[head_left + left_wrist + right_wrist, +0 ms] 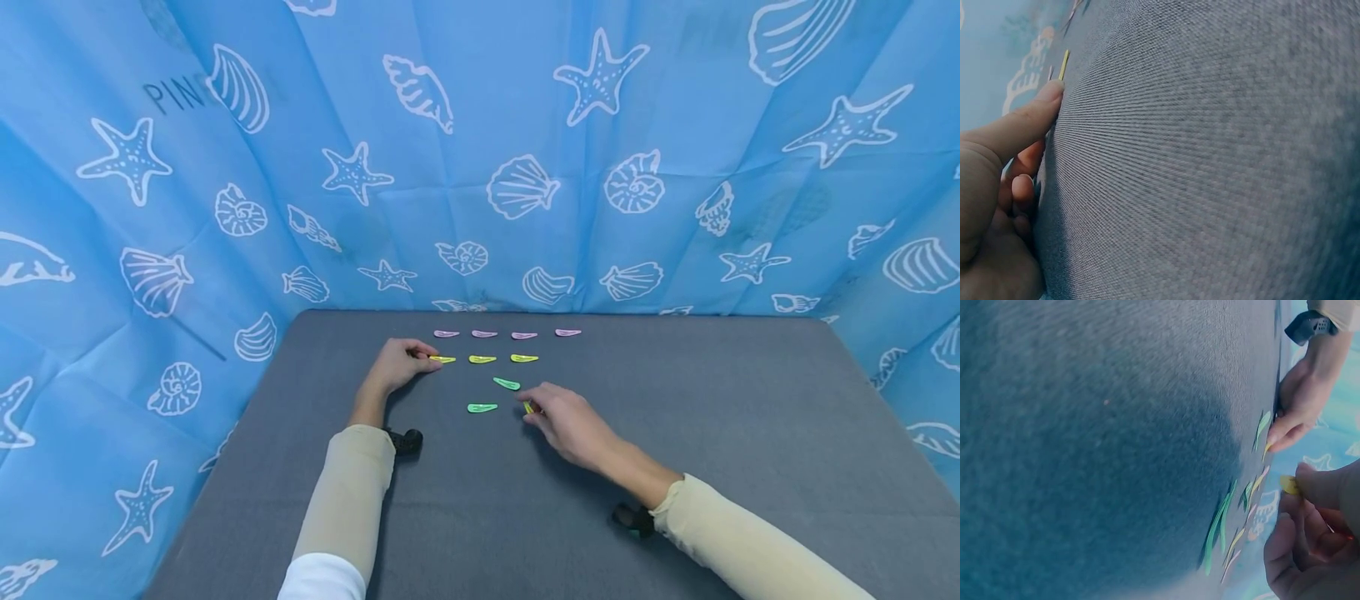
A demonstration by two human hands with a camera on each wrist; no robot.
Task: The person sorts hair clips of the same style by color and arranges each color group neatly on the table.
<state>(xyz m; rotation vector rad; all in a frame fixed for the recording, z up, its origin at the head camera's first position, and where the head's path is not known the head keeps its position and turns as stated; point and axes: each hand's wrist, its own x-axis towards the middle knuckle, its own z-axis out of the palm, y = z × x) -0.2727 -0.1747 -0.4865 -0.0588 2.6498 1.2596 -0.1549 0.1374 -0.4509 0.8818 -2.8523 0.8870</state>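
My left hand (397, 367) pinches a yellow snap hair clip (444, 360) between thumb and fingers at the left end of a yellow row. In the left wrist view, that yellow clip (1064, 65) sticks out past the thumb tip, close over the table. Another yellow hair clip (1289, 484) is pinched by my right hand (573, 425), its rounded end showing at the fingertips. Two green hair clips lie near the right hand: a tilted one (506, 384) just beyond its fingertips and one to the left (482, 408).
Two more yellow clips (482, 359) (524, 358) continue the row rightward. Behind them lies a row of several pink clips (524, 336). Green clip shapes (1219, 528) show larger in the right wrist view. A blue shell-patterned curtain (465, 167) hangs behind the grey table (750, 417).
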